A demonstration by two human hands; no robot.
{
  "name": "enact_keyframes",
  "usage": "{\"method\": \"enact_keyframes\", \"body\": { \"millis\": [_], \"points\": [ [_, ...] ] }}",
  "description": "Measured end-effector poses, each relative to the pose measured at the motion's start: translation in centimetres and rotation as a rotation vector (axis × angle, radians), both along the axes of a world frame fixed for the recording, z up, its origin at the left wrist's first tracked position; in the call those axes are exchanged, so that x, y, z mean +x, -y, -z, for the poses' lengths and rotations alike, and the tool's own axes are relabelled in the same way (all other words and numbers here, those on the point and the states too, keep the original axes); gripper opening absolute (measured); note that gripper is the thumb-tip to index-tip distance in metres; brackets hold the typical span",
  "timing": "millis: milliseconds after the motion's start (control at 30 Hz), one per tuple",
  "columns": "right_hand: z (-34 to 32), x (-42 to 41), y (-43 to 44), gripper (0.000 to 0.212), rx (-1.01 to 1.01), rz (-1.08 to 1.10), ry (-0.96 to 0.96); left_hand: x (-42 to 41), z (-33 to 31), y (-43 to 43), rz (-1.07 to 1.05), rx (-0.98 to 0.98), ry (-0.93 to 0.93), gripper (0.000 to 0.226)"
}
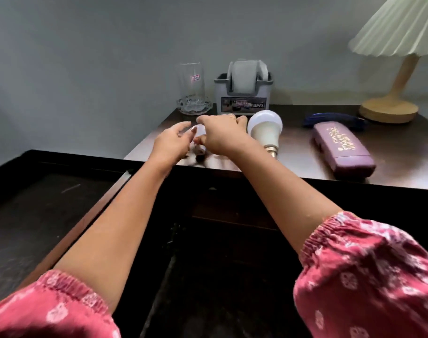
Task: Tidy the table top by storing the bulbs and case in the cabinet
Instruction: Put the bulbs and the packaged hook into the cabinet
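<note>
A white bulb (265, 129) lies on the dark table top (293, 152) with its metal base toward me. A second, smaller white bulb (200, 135) lies left of it, mostly hidden between my hands. My left hand (172, 143) reaches at it from the left with fingers apart. My right hand (220, 136) is over it from the right, fingers curled near it; whether it grips the bulb is hidden. A purple case (342, 150) lies shut on the table's right side. The cabinet front (232, 215) below the table is dark.
At the back stand a clear glass (192, 87) on a glass dish, a grey tissue holder (243, 90), a blue stapler (335, 120) and a wooden lamp (391, 93) with a pleated shade. A lower dark surface (37, 203) lies to the left.
</note>
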State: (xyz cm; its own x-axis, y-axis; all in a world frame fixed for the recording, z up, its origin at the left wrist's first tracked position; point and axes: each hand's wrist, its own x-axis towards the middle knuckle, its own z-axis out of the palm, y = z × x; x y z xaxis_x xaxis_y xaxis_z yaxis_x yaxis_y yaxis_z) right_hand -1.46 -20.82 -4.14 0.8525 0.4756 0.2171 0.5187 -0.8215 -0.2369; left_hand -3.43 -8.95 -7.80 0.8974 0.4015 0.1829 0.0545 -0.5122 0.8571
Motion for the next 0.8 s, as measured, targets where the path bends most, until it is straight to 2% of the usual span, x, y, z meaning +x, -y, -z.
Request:
{"method": "enact_keyframes", "body": {
  "millis": [67, 133, 233, 300, 367, 433, 533, 633, 700, 800],
  "points": [
    [0.4, -0.4, -0.6, 0.039, -0.008, -0.005, 0.057, -0.3, -0.1, 0.1, 0.053, -0.056, 0.045, 0.032],
    [0.4, -1.0, -1.0, 0.035, 0.087, -0.018, 0.081, -0.9, 0.0, 0.3, 0.073, -0.11, 0.114, 0.029],
    [0.5, -2.7, -1.2, 0.034, 0.339, -0.096, 0.124, -2.9, -0.1, 0.5, 0.098, -0.228, 0.306, 0.02],
    [0.9, -4.7, -1.2, 0.036, 0.504, -0.147, 0.24, -5.2, -0.4, 0.9, 0.118, -0.262, 0.432, 0.017],
    [2.0, -7.1, -0.8, 0.041, 0.695, -0.169, 0.343, -7.8, -0.3, 1.7, 0.153, -0.299, 0.495, 0.017],
    [4.0, -9.4, 0.1, 0.044, 0.849, -0.175, 0.369, -10.3, 0.9, 2.5, 0.183, -0.312, 0.508, 0.02],
    [8.6, -12.1, 1.7, 0.044, 0.934, -0.171, 0.268, -12.6, 4.7, 3.2, 0.188, -0.317, 0.484, 0.024],
    [13.7, -12.7, 2.5, 0.046, 0.932, -0.146, 0.118, -13.1, 9.6, 3.9, 0.109, -0.348, 0.415, 0.024],
    [16.5, -11.8, 2.6, 0.044, 0.935, -0.091, 0.02, -12.0, 12.6, 4.1, 0.059, -0.37, 0.348, 0.021],
    [19.3, -9.3, 2.6, 0.043, 0.978, -0.018, -0.111, -8.9, 15.7, 4.2, 0.034, -0.285, 0.25, 0.021]
  ]
}}
